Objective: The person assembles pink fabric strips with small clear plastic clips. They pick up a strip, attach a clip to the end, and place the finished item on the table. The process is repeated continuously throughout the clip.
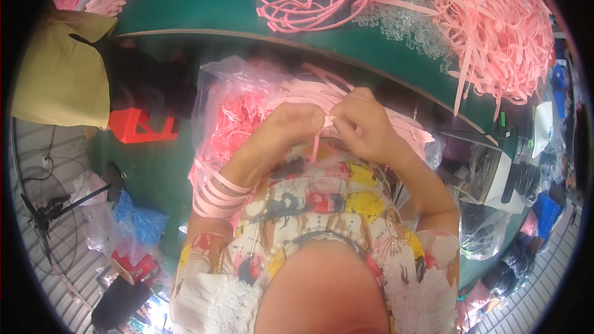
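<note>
My left hand and my right hand meet in front of my chest, both closed in a pinch. Between their fingertips is the end of a narrow pink strap, whose short tail hangs below. A small pale piece shows at the pinch, too small to make out. Several pale pink straps loop around my left forearm. Beneath and beyond my hands lie more pale pink straps, beside a clear plastic bag with bright pink straps in it.
The green table curves ahead, bearing a large heap of pink straps, looped pink cords and clear plastic small parts. At left, another person in a yellow-green top is near a red plastic stool. Bagged goods lie on both sides.
</note>
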The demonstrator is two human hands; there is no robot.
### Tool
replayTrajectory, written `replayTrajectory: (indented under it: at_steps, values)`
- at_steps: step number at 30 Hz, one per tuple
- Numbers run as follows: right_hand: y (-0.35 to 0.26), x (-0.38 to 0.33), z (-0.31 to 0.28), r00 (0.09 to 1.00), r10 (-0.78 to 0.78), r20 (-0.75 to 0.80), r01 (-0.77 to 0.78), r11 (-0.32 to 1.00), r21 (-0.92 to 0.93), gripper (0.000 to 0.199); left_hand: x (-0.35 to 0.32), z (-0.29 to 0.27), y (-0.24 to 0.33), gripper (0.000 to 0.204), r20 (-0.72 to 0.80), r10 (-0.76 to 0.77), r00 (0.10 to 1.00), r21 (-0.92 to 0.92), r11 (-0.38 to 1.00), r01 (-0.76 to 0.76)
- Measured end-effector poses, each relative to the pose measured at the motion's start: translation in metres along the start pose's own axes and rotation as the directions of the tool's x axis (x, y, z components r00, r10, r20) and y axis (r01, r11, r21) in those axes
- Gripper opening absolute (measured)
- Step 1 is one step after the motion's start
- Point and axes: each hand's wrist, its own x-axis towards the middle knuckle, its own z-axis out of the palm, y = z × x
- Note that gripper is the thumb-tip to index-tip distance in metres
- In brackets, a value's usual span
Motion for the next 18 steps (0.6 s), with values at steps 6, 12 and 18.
replayTrajectory:
  at_steps: [6,12,18]
  values:
    - [0.002,-0.003,0.002,0.996,-0.047,-0.081,0.031,0.981,-0.189,0.012,0.008,-0.007,-0.005,0.020,0.110,0.003,0.994,-0.276,0.961,0.028]
    - [-0.017,0.018,-0.031,0.880,0.361,0.309,-0.459,0.816,0.352,0.026,-0.002,0.015,0.020,0.007,0.012,0.331,0.944,0.350,0.882,-0.314]
    - [-0.022,0.017,-0.055,0.957,0.288,0.038,-0.245,0.729,0.639,0.018,0.003,-0.022,-0.013,0.009,-0.276,0.592,0.757,0.106,0.802,-0.588]
